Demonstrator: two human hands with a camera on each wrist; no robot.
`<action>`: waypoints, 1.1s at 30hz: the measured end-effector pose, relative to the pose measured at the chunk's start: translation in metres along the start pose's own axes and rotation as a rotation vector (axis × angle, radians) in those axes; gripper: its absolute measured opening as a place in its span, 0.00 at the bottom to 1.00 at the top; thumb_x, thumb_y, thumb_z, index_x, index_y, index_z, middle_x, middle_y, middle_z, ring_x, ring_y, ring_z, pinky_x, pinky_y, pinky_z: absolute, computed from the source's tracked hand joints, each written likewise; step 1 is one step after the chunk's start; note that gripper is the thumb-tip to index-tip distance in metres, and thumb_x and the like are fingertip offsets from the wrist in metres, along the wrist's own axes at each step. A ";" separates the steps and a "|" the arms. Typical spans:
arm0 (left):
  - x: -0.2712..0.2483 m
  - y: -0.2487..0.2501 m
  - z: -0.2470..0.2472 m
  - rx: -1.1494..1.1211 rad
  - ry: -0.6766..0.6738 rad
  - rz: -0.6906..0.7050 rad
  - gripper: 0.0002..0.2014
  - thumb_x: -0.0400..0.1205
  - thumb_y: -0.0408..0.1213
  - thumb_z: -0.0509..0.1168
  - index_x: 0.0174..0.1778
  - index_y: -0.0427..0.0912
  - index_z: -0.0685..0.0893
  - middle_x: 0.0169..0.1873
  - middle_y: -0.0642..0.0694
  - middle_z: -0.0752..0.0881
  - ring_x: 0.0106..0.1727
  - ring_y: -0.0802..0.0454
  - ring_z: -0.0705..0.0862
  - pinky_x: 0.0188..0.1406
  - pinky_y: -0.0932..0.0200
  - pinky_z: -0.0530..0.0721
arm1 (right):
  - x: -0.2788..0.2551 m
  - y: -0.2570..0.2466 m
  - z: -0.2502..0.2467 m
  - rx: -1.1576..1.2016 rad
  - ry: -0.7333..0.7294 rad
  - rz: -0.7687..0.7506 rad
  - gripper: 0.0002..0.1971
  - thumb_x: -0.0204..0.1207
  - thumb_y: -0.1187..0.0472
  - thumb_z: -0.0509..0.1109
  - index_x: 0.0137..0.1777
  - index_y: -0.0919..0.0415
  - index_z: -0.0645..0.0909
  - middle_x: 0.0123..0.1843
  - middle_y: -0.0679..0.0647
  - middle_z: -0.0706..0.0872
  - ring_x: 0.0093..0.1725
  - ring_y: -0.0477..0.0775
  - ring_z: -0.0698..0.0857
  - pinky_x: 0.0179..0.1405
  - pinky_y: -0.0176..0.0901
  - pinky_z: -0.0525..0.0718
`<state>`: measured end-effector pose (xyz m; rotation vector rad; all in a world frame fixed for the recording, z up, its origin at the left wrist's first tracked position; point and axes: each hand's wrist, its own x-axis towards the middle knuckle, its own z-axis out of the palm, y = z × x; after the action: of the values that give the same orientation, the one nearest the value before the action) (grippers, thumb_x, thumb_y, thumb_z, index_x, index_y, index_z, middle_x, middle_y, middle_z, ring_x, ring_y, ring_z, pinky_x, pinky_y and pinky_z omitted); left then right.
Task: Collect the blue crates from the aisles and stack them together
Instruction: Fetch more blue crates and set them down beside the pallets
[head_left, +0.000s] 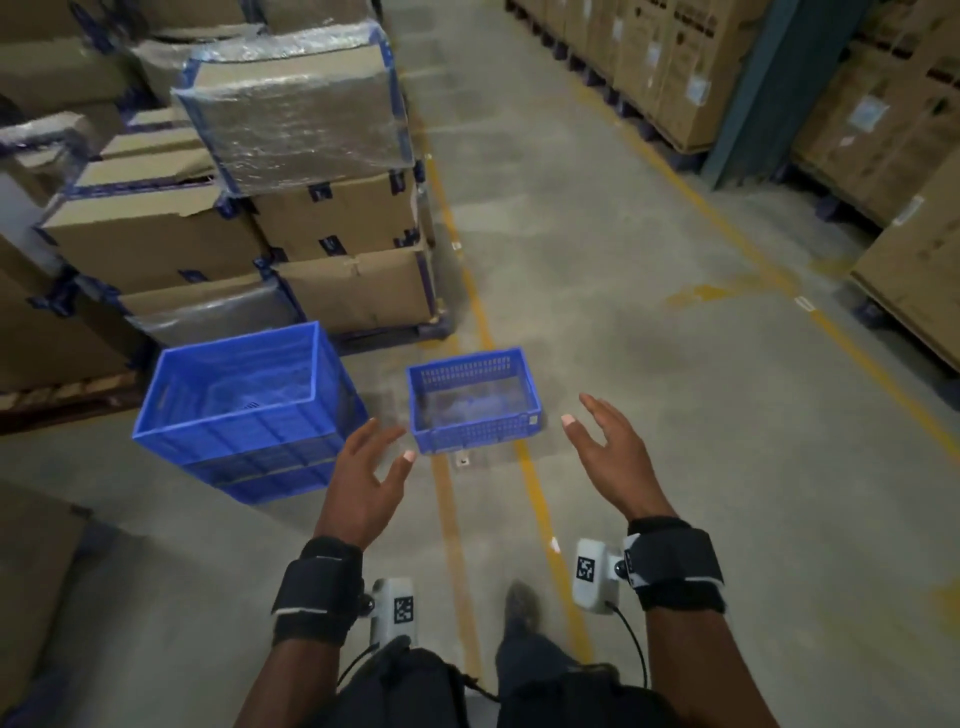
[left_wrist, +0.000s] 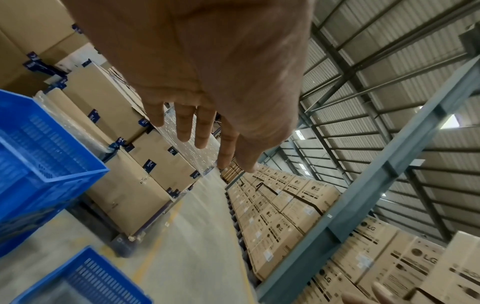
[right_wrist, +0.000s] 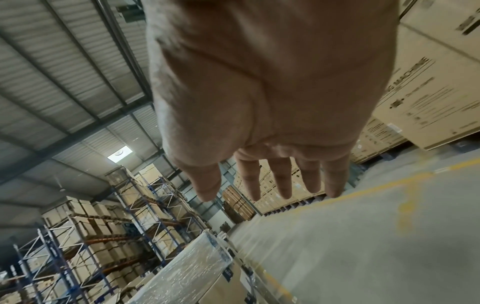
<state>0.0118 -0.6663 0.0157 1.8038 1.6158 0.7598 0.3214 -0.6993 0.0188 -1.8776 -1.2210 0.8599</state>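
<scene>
While we walk up, our left hand (head_left: 363, 488) and right hand (head_left: 613, 457) hang empty with fingers spread, set wide to flank the small crate (head_left: 472, 400) beside the tall crate stack (head_left: 249, 410).

shoe (head_left: 521, 605) blurred; wrist-view crates cut off

The pictures are dim and a bit blurry. Light comes from a small bright roof window (right_wrist: 121, 153). Straight lines bend near the edges.
</scene>
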 end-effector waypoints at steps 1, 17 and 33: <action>0.029 -0.002 0.000 -0.008 0.002 -0.018 0.19 0.83 0.51 0.69 0.70 0.54 0.84 0.80 0.44 0.71 0.80 0.48 0.70 0.76 0.47 0.73 | 0.033 -0.006 0.004 -0.002 -0.015 -0.002 0.28 0.84 0.45 0.67 0.82 0.53 0.73 0.85 0.52 0.70 0.85 0.49 0.65 0.82 0.42 0.60; 0.394 -0.100 0.065 0.058 -0.139 -0.146 0.33 0.75 0.67 0.57 0.60 0.45 0.90 0.67 0.39 0.85 0.75 0.45 0.77 0.75 0.51 0.72 | 0.418 0.001 0.089 -0.260 -0.350 0.147 0.24 0.84 0.51 0.70 0.77 0.59 0.79 0.76 0.54 0.81 0.75 0.54 0.79 0.71 0.38 0.70; 0.614 -0.371 0.265 0.160 -0.385 -0.770 0.17 0.85 0.41 0.70 0.67 0.37 0.85 0.69 0.33 0.82 0.71 0.36 0.80 0.68 0.53 0.74 | 0.680 0.246 0.285 -0.362 -0.558 0.564 0.17 0.85 0.48 0.67 0.61 0.63 0.83 0.61 0.61 0.85 0.63 0.58 0.83 0.63 0.48 0.74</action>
<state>0.0271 -0.0385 -0.4213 1.1547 1.9162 -0.0639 0.4172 -0.0736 -0.4332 -2.4289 -1.2307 1.6392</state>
